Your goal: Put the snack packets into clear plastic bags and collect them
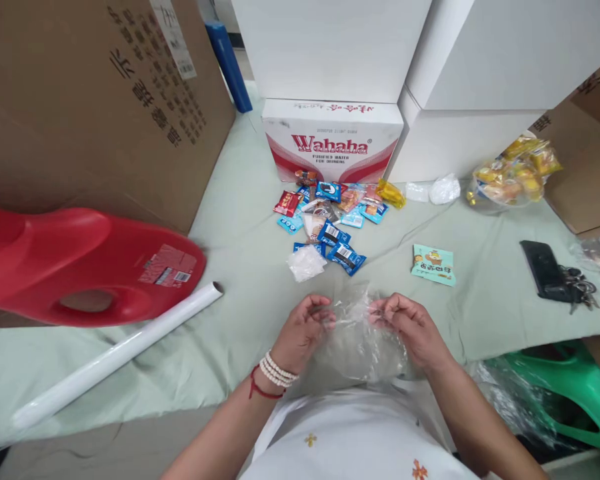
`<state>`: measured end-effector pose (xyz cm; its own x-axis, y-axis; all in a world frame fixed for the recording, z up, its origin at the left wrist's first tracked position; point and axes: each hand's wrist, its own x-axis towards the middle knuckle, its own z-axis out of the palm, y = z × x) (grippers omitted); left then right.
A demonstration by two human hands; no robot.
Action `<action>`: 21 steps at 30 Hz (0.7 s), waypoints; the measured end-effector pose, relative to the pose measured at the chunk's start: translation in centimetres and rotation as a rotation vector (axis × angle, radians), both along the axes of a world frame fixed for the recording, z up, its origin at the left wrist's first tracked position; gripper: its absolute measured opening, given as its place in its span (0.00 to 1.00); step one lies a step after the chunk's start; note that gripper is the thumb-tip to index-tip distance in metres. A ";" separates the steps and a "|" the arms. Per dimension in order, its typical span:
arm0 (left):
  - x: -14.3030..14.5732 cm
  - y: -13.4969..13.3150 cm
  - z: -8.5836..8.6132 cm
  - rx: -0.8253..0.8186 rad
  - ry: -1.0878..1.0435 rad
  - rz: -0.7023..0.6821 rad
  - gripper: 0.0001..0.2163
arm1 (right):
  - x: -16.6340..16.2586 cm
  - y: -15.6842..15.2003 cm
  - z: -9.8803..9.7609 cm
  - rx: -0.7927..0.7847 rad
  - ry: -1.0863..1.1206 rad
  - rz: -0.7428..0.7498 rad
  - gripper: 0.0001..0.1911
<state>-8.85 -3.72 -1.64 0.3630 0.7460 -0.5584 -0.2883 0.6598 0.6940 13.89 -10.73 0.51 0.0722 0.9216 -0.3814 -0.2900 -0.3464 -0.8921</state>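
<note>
A clear plastic bag (363, 343) is stretched between my two hands, close to my body at the table's near edge. My left hand (307, 327), with white beads and a red string at the wrist, pinches one side of it. On the other side my right hand (407, 323) grips the gathered plastic. Nothing can be made out inside the bag. Just beyond lie a folded white plastic piece (306, 263) and a pile of small snack packets, among them a blue packet (347, 257) and a red packet (287, 203). A mint-green packet (433, 265) lies apart, to the right.
A Wahaha carton (333, 143) stands behind the packets. At left are a red plastic piece (130, 267), a white tube (125, 353) and a large cardboard box (95, 100). At right are a bag of yellow snacks (513, 175), a black phone (543, 267) and keys (583, 287).
</note>
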 end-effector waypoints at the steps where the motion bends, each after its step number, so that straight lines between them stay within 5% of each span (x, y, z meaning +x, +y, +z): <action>1: 0.3 -0.2 0.2 -0.039 -0.026 -0.007 0.20 | -0.2 0.1 0.0 0.036 -0.019 0.035 0.17; 8: 2.2 -0.7 0.3 -0.008 0.180 -0.148 0.28 | 0.1 0.1 -0.2 0.246 -0.268 0.209 0.07; 14: 0.7 1.1 1.1 0.191 0.351 0.107 0.27 | 1.3 -1.3 -0.3 0.367 -0.577 0.295 0.06; 17: 0.2 2.1 2.1 0.233 0.353 -0.095 0.33 | 1.2 -1.2 0.2 0.415 -0.673 0.350 0.07; 21: 0.9 1.9 2.3 0.349 0.407 -0.386 0.26 | 0.6 -0.4 1.3 0.493 -0.733 0.435 0.07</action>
